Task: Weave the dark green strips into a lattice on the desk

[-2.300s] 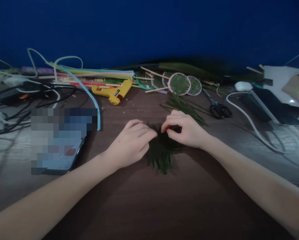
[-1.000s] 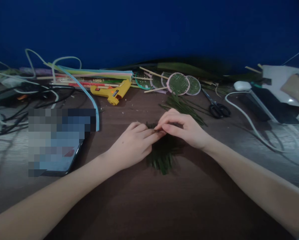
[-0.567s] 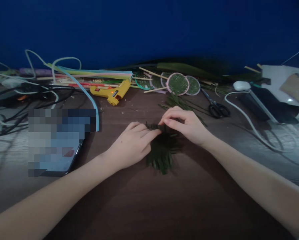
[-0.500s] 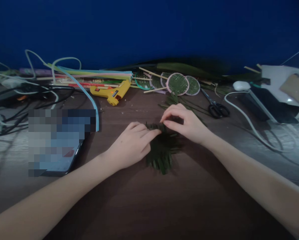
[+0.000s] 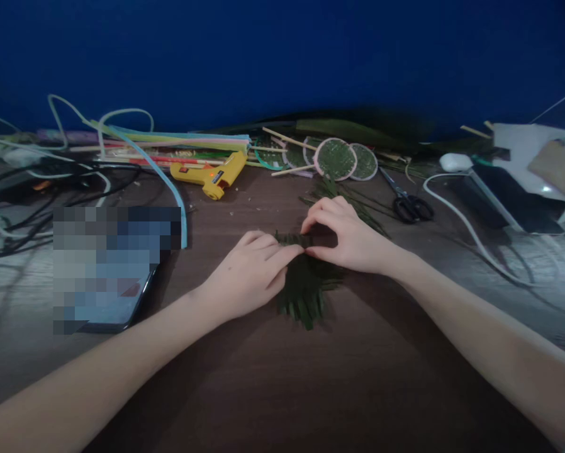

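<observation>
A small mat of dark green woven leaf strips (image 5: 306, 289) lies on the brown table, its loose ends fanning out on several sides. My left hand (image 5: 249, 274) grips its left side, with fingers curled and one fingertip pressed on the upper middle. From the upper right my right hand (image 5: 346, 236) reaches in, thumb and fingers bent around the upper strips. Its thumb tip meets the left fingertip there. The exact strip between the right fingertips is too dark to make out.
Behind the hands lie a yellow glue gun (image 5: 211, 175), round green discs on sticks (image 5: 335, 159) and black-handled scissors (image 5: 412, 207). A phone with a blurred screen (image 5: 117, 270) is on the left, near tangled cables (image 5: 22, 182). A white cable (image 5: 471, 226) curves at right.
My right hand has shifted slightly down and left, its thumb now against the left fingertip. The left hand has stayed nearly still on the woven strips.
</observation>
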A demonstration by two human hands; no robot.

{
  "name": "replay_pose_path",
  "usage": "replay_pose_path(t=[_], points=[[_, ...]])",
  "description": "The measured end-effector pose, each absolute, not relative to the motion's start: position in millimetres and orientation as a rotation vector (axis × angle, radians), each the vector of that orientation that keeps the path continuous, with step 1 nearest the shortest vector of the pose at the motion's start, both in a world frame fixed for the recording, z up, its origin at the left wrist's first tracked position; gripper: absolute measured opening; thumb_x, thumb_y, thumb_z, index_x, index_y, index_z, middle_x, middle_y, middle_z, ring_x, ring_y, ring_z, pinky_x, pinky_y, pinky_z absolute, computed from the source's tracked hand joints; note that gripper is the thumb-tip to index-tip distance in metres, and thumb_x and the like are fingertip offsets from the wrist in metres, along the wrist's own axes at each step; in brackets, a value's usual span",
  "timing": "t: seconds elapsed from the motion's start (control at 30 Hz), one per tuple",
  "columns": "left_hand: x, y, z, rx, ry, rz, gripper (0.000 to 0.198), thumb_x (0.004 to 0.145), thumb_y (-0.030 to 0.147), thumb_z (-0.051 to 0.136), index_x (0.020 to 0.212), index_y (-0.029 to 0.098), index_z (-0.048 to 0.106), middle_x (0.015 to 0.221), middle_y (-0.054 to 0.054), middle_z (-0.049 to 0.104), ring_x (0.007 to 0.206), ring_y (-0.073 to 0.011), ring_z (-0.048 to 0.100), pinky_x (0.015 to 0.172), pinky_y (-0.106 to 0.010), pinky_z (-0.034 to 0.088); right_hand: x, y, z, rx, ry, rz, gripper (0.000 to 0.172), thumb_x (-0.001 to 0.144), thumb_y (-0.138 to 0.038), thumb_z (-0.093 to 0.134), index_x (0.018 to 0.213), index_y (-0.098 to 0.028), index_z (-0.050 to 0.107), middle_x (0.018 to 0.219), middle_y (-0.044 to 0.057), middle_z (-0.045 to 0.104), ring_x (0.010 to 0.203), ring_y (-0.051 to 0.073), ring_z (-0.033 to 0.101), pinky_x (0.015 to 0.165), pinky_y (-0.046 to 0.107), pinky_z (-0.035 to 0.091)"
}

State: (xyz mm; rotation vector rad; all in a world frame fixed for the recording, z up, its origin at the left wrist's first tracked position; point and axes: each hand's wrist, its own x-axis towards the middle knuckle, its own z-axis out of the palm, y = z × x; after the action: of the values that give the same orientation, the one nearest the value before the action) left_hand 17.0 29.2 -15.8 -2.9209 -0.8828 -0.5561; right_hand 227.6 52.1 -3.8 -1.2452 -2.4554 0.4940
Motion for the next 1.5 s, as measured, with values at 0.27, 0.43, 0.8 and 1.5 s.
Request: replay_pose_path(t=[0.27,0.43,0.8,1.5], points=[[16.7,29.0,-15.8,-2.914,-0.893,-0.566,0.028,0.083,0.013,0.042,0.108,0.014,0.055,0.074,-0.003,0.06,0.079,-0.0173,0.054,0.082,-0.033,0.041,226.6,50.6,-1.9,-1.224,-2.476,0.472,0.013,0.074,-0.026,0.061,0.084,-0.019,0.056,0.096,0.005,0.052,0.096,0.022,0.042,0.085,0.038,0.034],[17.2,28.4,-15.8,-2.917,-0.895,-0.572,0.028,0.083,0.013,0.042,0.107,0.014,0.055,0.074,-0.003,0.059,0.079,-0.017,0.054,0.081,-0.032,0.041,226.2,50.2,-1.1,-1.226,-2.485,0.444,0.013,0.074,-0.026,0.061,0.084,-0.019,0.056,0.096,0.005,0.053,0.095,0.022,0.043,0.085,0.038,0.034],[17.6,28.6,-16.7,-2.915,-0.898,-0.575,0.028,0.083,0.014,0.042,0.108,0.015,0.055,0.074,-0.003,0.06,0.079,-0.0171,0.054,0.081,-0.033,0.041,226.3,48.9,0.8,-1.194,-2.55,0.306,0.014,0.076,-0.028,0.059,0.087,-0.019,0.056,0.096,0.006,0.054,0.094,0.023,0.044,0.08,0.037,0.034],[15.9,26.7,-17.0,-2.902,-0.88,-0.624,0.027,0.082,0.012,0.044,0.106,0.015,0.057,0.073,-0.003,0.06,0.077,-0.0156,0.055,0.084,-0.033,0.041,224.0,46.3,0.3,-1.235,-2.538,0.398,0.012,0.076,-0.025,0.059,0.085,-0.018,0.053,0.095,0.006,0.055,0.093,0.023,0.044,0.079,0.037,0.036]])
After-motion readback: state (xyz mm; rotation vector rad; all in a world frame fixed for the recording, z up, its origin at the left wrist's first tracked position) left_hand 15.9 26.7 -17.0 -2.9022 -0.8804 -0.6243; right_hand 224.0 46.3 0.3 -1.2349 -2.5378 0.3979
